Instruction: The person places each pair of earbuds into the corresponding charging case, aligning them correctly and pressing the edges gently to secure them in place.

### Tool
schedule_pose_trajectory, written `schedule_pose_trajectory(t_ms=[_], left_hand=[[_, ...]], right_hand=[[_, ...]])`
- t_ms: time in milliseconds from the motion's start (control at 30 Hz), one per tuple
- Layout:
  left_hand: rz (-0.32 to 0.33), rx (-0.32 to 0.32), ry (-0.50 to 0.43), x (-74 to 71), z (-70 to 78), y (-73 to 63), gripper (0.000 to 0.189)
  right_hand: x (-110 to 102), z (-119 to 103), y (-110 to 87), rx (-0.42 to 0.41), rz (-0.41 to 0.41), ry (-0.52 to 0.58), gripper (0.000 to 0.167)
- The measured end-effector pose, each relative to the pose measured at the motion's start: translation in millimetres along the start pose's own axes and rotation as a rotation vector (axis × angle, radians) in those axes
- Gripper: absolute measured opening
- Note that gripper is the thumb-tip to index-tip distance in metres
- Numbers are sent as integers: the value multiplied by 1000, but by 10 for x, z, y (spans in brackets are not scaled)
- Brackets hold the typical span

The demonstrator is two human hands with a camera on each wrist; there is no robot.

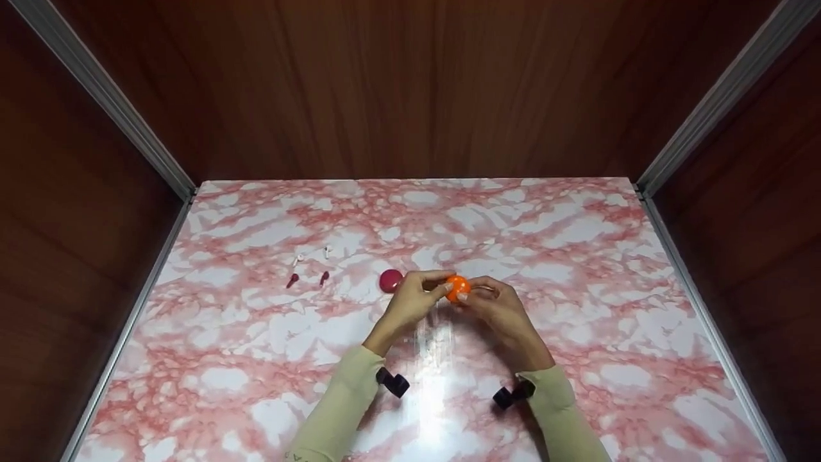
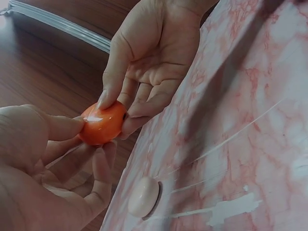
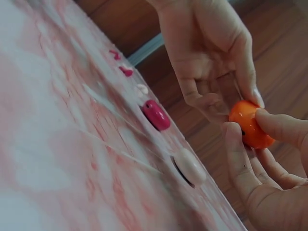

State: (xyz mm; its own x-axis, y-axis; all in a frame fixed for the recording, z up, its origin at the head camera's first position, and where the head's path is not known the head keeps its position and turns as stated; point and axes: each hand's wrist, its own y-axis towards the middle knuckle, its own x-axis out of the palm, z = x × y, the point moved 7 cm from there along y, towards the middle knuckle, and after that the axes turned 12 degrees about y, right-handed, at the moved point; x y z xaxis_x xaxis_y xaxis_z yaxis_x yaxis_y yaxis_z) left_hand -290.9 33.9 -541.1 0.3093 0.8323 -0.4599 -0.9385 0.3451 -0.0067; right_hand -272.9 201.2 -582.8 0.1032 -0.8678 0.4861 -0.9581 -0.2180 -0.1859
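Note:
Both hands hold a glossy orange earbud case point(image 1: 458, 289) above the middle of the table. My left hand point(image 1: 412, 301) pinches its left side between thumb and fingers. From the other side, my right hand point(image 1: 503, 310) pinches it too, the thumb on its surface. The case looks closed, with a small dark spot on one side in the right wrist view. A magenta earbud case point(image 1: 390, 280) lies on the table just left of my left hand. On the table below the hands sits a white earbud case point(image 3: 189, 167), which the hands hide in the head view.
Two white earbuds point(image 1: 327, 252) and two magenta earbuds point(image 1: 292, 280) lie apart on the left of the marbled table point(image 1: 577, 256). Dark wooden panels point(image 1: 410, 90) with metal edge strips stand around the back and sides.

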Motion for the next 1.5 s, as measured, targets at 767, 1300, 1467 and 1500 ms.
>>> schedule_pose_trajectory(t_ms=[767,1300,1467,1500], left_hand=[[-34,4,146,314,42,409,45],[18,200,597,435,75,545,28],[51,158,656,439,64,575,35],[50,162,662,442,67,582,35]], right_hand=[[-356,-146,149,-2,179,-73,22],[-509,-264,267,89,337,-308,25],[-535,-299,295,72,394,-356,17],[-536,-305,297,66,398,-367,17]])
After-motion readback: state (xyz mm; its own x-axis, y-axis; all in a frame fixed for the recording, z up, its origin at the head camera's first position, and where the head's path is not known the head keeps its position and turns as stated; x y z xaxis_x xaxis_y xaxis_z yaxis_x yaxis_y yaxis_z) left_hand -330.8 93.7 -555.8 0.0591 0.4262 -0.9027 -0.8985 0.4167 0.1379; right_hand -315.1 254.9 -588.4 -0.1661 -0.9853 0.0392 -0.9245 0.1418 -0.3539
